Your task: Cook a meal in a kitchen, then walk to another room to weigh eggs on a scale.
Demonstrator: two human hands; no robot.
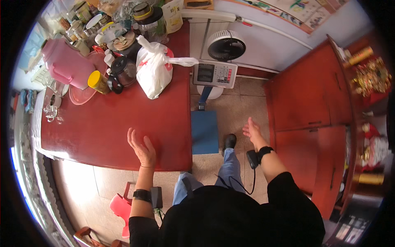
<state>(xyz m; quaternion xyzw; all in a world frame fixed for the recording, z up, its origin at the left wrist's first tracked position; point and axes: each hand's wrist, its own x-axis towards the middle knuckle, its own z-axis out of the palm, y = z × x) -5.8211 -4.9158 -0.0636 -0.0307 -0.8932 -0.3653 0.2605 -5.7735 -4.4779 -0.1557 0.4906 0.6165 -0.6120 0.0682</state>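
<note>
My left hand (142,149) is raised over the near part of a red table (123,123), fingers apart, with nothing in it. Over the tiled floor, between the table and a red wooden cabinet, my right hand (252,129) is held out empty with its thumb spread. A platform scale with a blue plate (205,132) and a keypad display head (214,74) stands beside the table's right edge. On the table are a knotted white plastic bag (154,72), a glass coffee pot with a black lid (123,71), a yellow-lidded jar (98,81) and a pink jug (66,63).
A round fan (226,46) stands by the wall. The red wooden cabinet (296,92) at right has a door (330,166) standing ajar. Glass cups (51,108) sit at the table's left, jars crowd its back, and a red plastic chair (122,210) is at lower left.
</note>
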